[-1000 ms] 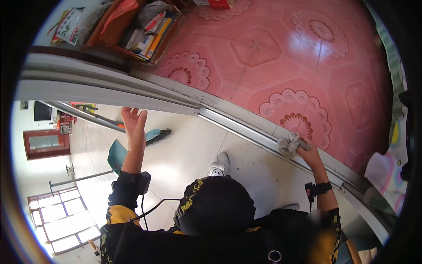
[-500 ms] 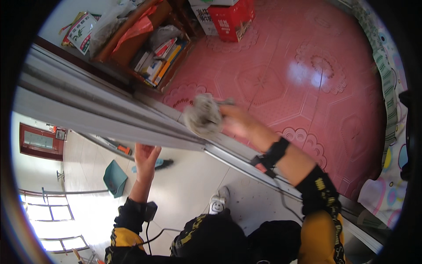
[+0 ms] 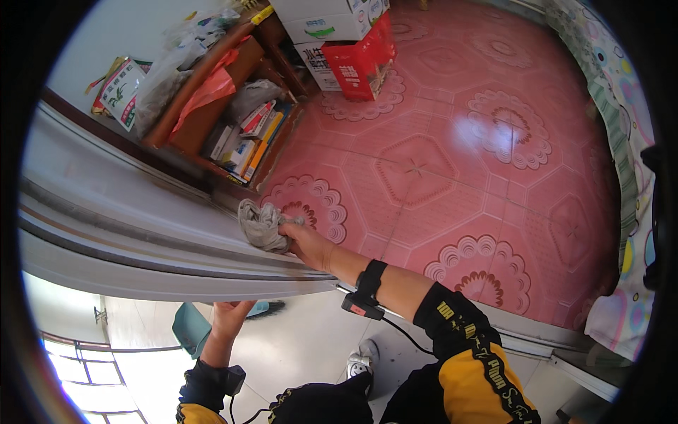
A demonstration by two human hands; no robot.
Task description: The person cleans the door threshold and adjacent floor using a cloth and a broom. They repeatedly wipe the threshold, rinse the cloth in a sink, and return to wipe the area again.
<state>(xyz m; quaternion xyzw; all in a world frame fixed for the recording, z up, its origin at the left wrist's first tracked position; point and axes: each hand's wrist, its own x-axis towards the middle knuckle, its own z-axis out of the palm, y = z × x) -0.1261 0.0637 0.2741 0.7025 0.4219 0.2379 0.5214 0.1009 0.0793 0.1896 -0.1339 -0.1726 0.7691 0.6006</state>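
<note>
My right hand [image 3: 309, 244] is closed around a crumpled grey cloth [image 3: 263, 225]. The cloth is against the far side of a white framed door panel [image 3: 141, 233], which slants across the left of the view. On the near side of the panel, my left hand [image 3: 229, 318] reaches up to its lower edge with thumb and fingers apart. No object shows in that hand; its fingertips are partly hidden at the edge. Black straps with small devices sit on both wrists.
Beyond the panel stands a brown wooden shelf [image 3: 212, 159] with books and bags, with cartons [image 3: 360, 67] beside it on pink patterned floor tiles [image 3: 417, 169]. A metal floor track [image 3: 508, 336] runs right. A teal dustpan [image 3: 191, 328] and brush [image 3: 265, 308] lie near my left hand.
My right hand has carried the cloth left and nearer, onto the panel. The view has shifted, so the panel covers more of the left side. My left hand stays at the panel's edge.
</note>
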